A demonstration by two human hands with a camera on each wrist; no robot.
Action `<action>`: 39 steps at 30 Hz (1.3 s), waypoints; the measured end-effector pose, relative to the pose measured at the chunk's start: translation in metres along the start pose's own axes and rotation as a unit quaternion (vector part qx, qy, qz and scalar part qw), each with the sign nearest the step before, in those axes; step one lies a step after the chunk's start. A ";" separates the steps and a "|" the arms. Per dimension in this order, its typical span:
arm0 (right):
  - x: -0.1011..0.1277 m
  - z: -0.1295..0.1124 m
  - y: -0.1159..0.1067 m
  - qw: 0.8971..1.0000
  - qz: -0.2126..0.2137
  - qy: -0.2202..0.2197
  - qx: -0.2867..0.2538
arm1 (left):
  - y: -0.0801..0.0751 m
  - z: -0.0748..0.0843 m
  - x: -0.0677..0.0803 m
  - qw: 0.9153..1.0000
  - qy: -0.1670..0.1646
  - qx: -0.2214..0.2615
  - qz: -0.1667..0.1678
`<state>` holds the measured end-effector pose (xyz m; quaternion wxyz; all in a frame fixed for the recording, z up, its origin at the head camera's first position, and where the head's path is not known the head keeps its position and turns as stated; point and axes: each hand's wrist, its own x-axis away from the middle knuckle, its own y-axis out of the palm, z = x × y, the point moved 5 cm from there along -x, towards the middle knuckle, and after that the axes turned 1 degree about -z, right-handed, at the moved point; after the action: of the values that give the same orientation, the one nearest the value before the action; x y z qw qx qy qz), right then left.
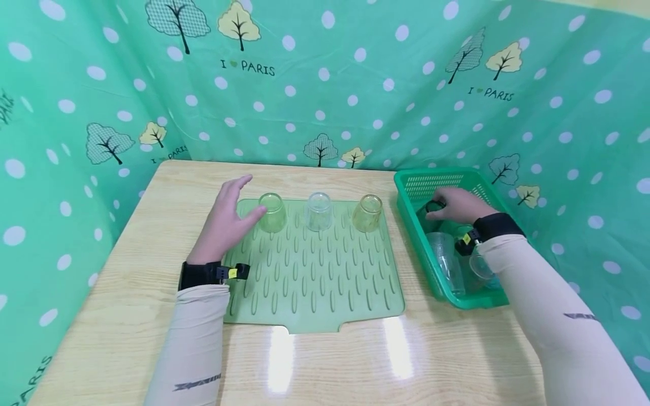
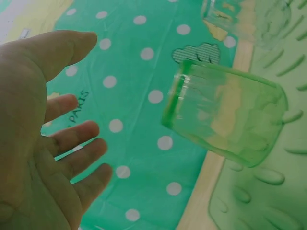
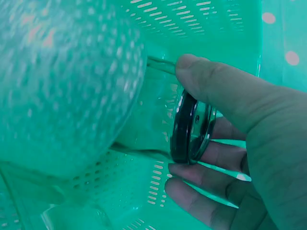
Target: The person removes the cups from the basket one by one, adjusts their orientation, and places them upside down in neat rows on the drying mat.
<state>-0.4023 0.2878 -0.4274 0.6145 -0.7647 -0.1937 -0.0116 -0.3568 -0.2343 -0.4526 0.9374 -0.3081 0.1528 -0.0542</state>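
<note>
Three cups sit upside down on the mat by my spread, empty left hand (image 1: 223,217), while my right hand (image 1: 457,204) grips a dark-rimmed cup (image 3: 188,128) in the basket (image 1: 413,194), couple more left.

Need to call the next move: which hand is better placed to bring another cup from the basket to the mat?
Right. The right hand is already inside the green basket, gripping a dark-rimmed cup. The left hand hovers open beside the green cup on the mat.
</note>
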 end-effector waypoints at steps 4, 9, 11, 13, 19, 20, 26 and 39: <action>0.001 -0.001 0.000 1.000 0.005 0.002 0.004 | 0.008 -0.004 -0.005 1.000 0.009 -0.028 -0.004; 0.000 -0.002 0.004 1.000 0.016 0.001 -0.005 | 0.015 -0.007 -0.005 0.998 0.006 -0.054 -0.017; 0.000 -0.001 0.006 1.000 0.020 -0.001 -0.008 | 0.016 -0.007 -0.004 0.998 0.005 -0.056 -0.018; 0.001 -0.001 0.009 1.000 0.023 -0.003 -0.007 | 0.017 -0.007 -0.002 0.998 0.004 -0.056 -0.018; 0.004 0.001 0.012 0.999 0.037 0.003 -0.001 | 0.018 -0.003 -0.001 0.998 0.005 -0.055 -0.018; 0.006 0.000 0.013 0.999 0.040 0.005 0.001 | 0.018 -0.002 -0.001 0.998 0.005 -0.053 -0.017; 0.015 -0.001 0.013 0.997 0.068 0.021 0.020 | 0.020 0.005 -0.002 0.999 0.005 -0.043 -0.017; 0.053 -0.015 -0.017 0.969 0.238 0.068 -0.019 | 0.016 0.017 0.002 0.999 0.014 -0.037 -0.011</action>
<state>-0.3549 0.2910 -0.3946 0.5966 -0.7978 0.0357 0.0795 -0.3493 -0.2128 -0.4496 0.9225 -0.3435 0.1640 -0.0631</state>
